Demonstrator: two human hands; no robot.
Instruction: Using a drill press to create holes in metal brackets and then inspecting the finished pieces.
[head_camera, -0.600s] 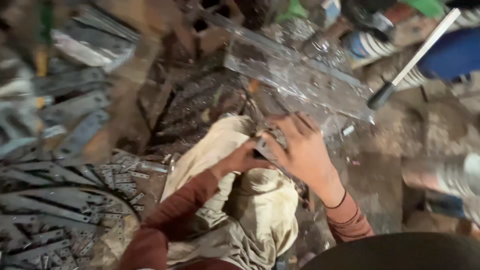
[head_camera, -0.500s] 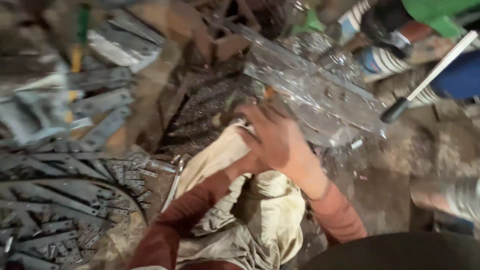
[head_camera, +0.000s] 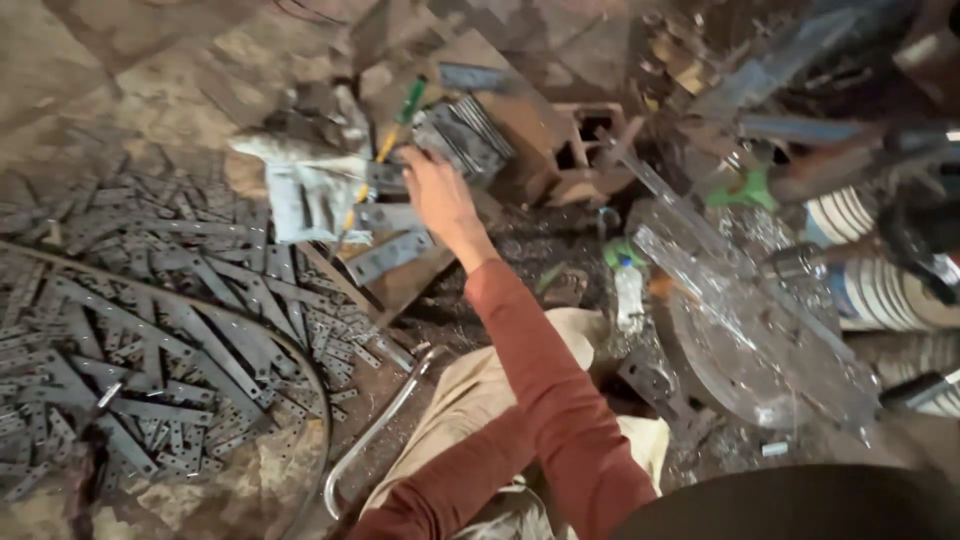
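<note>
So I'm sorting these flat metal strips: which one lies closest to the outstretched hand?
The short grey strip lying alone on the brown board just below the right hand. The other strips are heaped on the floor, far to the left.

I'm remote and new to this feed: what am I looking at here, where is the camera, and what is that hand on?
There is no machine: a person works with bare hands, and the single camera sits on their head, looking down past their knees in tan trousers. One arm in a rust-red sleeve stretches forward. I take it for the right hand, though the angle leaves that unsure. It rests at a stack of flat grey metal plates on a wooden block. Whether the fingers grip them is too blurred to tell. The other hand is out of sight. On the dirt floor to the left lies a big heap of grey punched metal strips. A green-handled screwdriver lies near the hand, and a bent metal rod by the knee.
</note>
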